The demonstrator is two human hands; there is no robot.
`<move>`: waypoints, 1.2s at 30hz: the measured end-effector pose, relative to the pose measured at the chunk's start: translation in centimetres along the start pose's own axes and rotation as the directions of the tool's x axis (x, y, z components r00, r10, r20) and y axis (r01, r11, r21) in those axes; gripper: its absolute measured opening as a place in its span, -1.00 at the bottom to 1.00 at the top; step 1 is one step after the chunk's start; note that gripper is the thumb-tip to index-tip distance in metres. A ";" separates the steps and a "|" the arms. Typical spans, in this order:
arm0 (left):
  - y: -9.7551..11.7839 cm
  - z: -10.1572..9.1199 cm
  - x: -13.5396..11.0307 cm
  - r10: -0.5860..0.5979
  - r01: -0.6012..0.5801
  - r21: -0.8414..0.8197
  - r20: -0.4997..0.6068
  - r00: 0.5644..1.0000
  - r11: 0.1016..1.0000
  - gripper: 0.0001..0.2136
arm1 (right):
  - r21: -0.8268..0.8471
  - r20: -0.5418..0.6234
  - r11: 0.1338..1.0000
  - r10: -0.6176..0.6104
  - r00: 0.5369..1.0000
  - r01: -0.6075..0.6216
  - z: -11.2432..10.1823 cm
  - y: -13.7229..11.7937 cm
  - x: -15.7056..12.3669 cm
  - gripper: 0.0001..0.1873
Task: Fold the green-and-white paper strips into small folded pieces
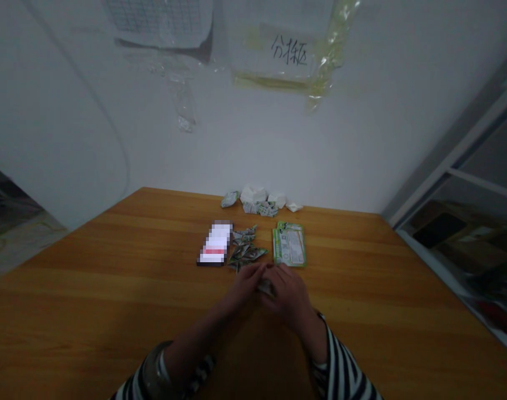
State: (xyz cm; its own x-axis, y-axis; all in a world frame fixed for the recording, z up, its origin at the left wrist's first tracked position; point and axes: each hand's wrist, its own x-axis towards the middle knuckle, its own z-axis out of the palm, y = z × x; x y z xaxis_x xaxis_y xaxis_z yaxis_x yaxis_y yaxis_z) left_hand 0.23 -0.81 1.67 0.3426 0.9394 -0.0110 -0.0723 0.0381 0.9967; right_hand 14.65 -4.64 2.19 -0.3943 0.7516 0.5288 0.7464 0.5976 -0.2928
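My left hand (247,283) and my right hand (287,291) meet over the table, fingers closed together around a small folded printed piece (266,287). Most of that piece is hidden by the fingers; I cannot tell whether it is paper or film. Just beyond my left hand lie several crumpled, pointed, folded pieces (245,253), printed grey and green. A stack of flat green-and-white printed packets (289,246) rests past my right hand. Left of the folded pieces is a phone (215,244) with its screen lit and blurred out.
At the back of the wooden table (345,289), near the wall, sit white crumpled tissues (253,194) and crumpled printed pieces (261,208). A taped handwritten sign (289,53) hangs on the wall. On the right stands a shelf (445,222) holding boxes.
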 end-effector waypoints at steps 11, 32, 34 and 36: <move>1.0 -1.5 0.4 0.003 -0.004 0.025 0.013 1.000 1.000 -0.66 | 0.696 0.070 0.663 0.318 0.945 -0.275 -0.4 1.5 -0.3 -0.74; 1.2 0.0 0.1 0.047 -0.053 -0.016 -0.236 0.971 0.998 -0.76 | 0.931 0.077 0.169 0.776 0.626 -0.324 0.5 0.7 0.3 -0.70; 0.9 0.1 0.1 0.038 -0.044 -0.020 -0.239 0.970 0.999 -0.74 | 0.930 0.059 0.177 0.793 0.606 -0.322 0.6 0.5 0.4 -0.69; 0.6 0.3 0.0 0.023 -0.032 -0.032 -0.261 0.965 0.999 -0.72 | 0.932 0.031 0.188 0.810 0.585 -0.310 0.8 0.3 0.4 -0.67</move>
State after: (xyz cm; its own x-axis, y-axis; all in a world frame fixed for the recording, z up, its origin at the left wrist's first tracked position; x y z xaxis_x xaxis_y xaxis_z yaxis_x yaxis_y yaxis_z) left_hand 0.45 -0.84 2.33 0.0843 0.9964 -0.0090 -0.1133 0.0186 0.9934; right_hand 14.23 -3.94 1.67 0.3577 0.9326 0.0479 -0.2370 0.1403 -0.9613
